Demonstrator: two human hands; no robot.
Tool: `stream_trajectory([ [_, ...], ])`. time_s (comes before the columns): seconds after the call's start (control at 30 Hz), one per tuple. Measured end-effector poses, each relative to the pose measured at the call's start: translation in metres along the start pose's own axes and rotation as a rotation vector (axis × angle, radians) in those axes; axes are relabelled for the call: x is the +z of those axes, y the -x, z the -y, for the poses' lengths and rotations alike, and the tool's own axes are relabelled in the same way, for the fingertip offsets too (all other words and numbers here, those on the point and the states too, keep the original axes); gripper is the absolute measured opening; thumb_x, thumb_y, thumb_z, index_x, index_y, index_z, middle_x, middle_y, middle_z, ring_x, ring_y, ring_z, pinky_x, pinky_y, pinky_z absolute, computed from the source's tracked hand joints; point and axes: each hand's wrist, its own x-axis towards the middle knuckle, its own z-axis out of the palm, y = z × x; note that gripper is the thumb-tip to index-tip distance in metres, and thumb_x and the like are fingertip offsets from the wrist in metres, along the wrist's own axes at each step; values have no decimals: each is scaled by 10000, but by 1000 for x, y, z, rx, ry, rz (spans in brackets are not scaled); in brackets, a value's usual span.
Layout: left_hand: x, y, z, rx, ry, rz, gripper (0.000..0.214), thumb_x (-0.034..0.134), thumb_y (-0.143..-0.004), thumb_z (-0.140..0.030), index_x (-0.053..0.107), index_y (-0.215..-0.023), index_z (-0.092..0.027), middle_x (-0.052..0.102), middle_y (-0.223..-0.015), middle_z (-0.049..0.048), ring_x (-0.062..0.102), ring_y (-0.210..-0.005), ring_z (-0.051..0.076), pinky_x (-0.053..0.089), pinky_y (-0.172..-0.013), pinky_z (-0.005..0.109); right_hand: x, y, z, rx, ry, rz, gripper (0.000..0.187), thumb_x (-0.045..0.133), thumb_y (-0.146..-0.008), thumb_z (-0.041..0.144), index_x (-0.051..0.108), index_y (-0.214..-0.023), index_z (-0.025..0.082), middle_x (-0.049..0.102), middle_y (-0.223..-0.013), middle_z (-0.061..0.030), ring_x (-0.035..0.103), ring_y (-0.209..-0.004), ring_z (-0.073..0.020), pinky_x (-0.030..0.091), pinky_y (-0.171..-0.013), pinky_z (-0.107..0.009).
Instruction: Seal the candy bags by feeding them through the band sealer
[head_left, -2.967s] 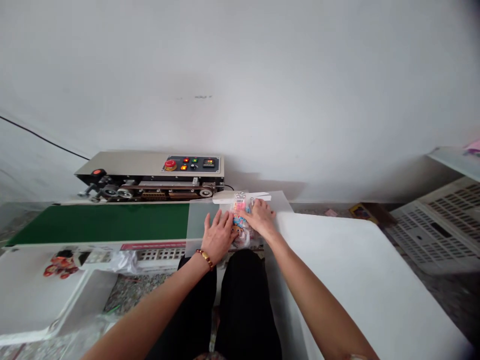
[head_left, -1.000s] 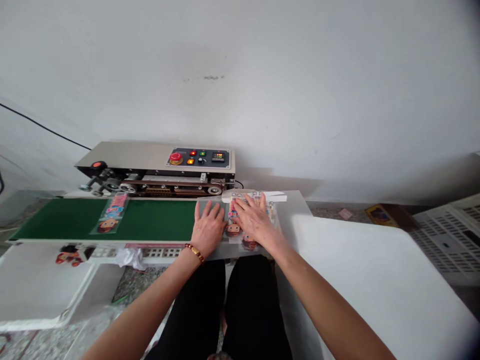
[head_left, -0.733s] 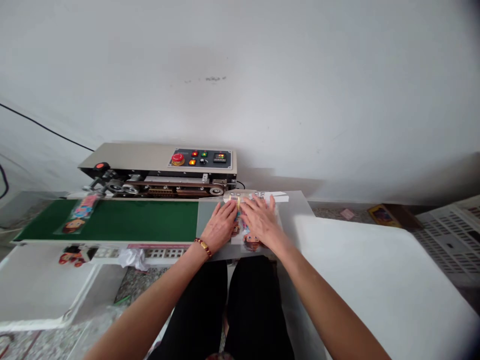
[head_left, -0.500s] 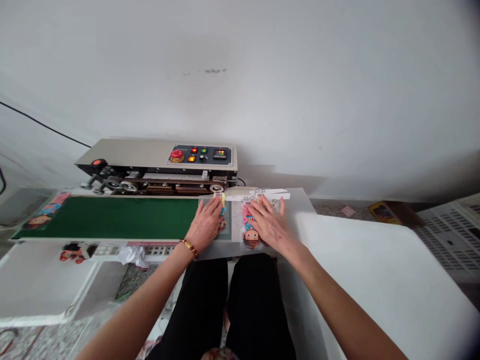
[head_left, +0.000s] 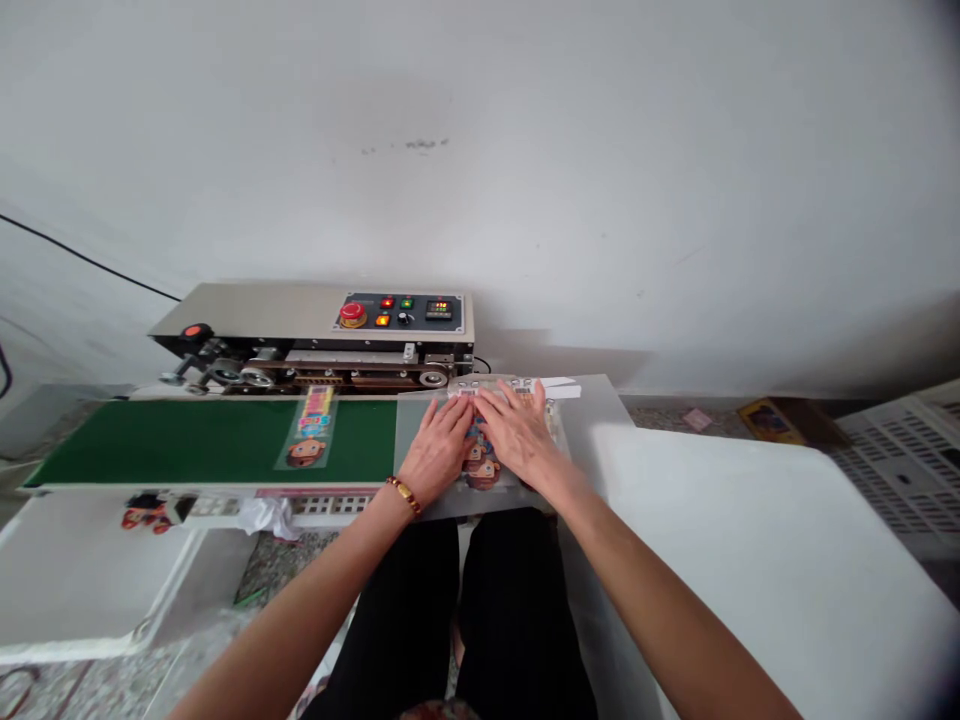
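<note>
My left hand [head_left: 436, 446] lies flat, fingers stretched out, on the left side of a small group of clear plastic packets [head_left: 481, 472] with printed cartoon faces. Close beside it, my right hand [head_left: 519, 432] rests with spread fingers on the same packets. Both hands cover much of them, so I cannot tell how they overlap. The packets are on a translucent sheet [head_left: 581, 440] at the right end of the green conveyor belt [head_left: 202, 435]. Another cartoon packet [head_left: 306, 430] sits alone on the belt, its top edge at the machine.
Behind the belt stands a band sealing machine [head_left: 255, 310] with a red stop button [head_left: 352, 315] and lit switches. A white table [head_left: 750, 540] is at right, with slatted plastic crates [head_left: 892, 460] beyond. Below the belt's left end is a white bin [head_left: 82, 580].
A packet has travelled left along the belt, away from my left hand. My left hand has shifted right onto the packets by my right hand. The packet at the belt's far left is gone.
</note>
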Motion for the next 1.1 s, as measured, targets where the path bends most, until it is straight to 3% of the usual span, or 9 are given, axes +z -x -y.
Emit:
stream_trajectory([
  [0.2, 2, 3, 13, -64, -43, 50, 437, 425, -1012, -229, 514, -1426, -123, 517, -1522, 170, 445, -1449, 295, 284, -1236, 551, 6, 17, -5, -26, 33, 35, 360, 389, -1083, 268, 590, -1380, 236, 532, -1489, -77, 345, -1448, -323, 31, -1181, -743],
  [0.37, -18, 26, 52, -142, -94, 77, 411, 460, -988, -219, 551, -1383, -156, 537, -1505, 163, 469, -1428, 310, 273, -1236, 568, 10, 12, -2, -26, 37, 36, 348, 406, -1081, 269, 599, -1367, 234, 550, -1470, -77, 350, -1442, -332, -3, -1179, -751],
  [0.47, -32, 38, 69, -247, -166, 56, 366, 499, -964, -207, 593, -1317, -180, 581, -1460, 161, 491, -1399, 363, 217, -1218, 668, 10, 4, 1, -53, 25, 24, 350, 397, -1078, 242, 607, -1358, 234, 566, -1452, -73, 379, -1418, -327, -27, -1185, -743],
  [0.53, -37, 38, 66, -276, -178, 0, 342, 467, -977, -196, 607, -1288, -160, 609, -1421, 176, 520, -1371, 364, 183, -1214, 697, 11, -2, 3, -68, 18, 8, 366, 378, -1076, 218, 611, -1358, 236, 566, -1451, -76, 391, -1408, -321, -39, -1194, -728],
  [0.6, -33, 30, 51, -189, -119, -29, 367, 404, -999, -175, 597, -1310, -141, 619, -1408, 175, 532, -1371, 307, 200, -1242, 631, 12, -6, 5, -73, 6, -1, 381, 366, -1074, 210, 606, -1369, 235, 553, -1464, -82, 388, -1411, -322, -37, -1199, -722],
  [0.7, -15, 11, 21, 3, -16, 19, 439, 392, -1004, -178, 524, -1422, -139, 558, -1488, 155, 453, -1447, 253, 261, -1254, 529, 12, -6, 5, -54, -10, 5, 395, 365, -1069, 207, 584, -1397, 231, 537, -1481, -84, 367, -1428, -330, -9, -1186, -743],
  [0.77, -1, 2, 8, 35, 6, 43, 485, 419, -1002, -203, 464, -1480, -131, 495, -1543, 162, 393, -1487, 268, 295, -1240, 523, 9, -1, 1, -38, -10, 10, 397, 370, -1064, 199, 578, -1400, 233, 542, -1476, -81, 359, -1431, -330, 6, -1179, -750],
  [0.9, 13, 0, 8, 35, 26, 40, 497, 428, -1016, -235, 434, -1499, -120, 475, -1555, 176, 371, -1501, 276, 299, -1239, 523, 1, -1, -8, 4, -22, 21, 378, 358, -1057, 180, 617, -1322, 255, 600, -1405, -78, 408, -1380, -315, 33, -1178, -732],
  [1.1, 11, 4, 13, 34, 43, 49, 494, 420, -1022, -228, 429, -1497, -92, 441, -1572, 200, 344, -1515, 285, 285, -1246, 536, 1, -46, -5, 76, -17, 44, 342, 378, -1027, 147, 686, -1158, 215, 640, -1241, -113, 517, -1159, -306, 210, -1141, -690],
])
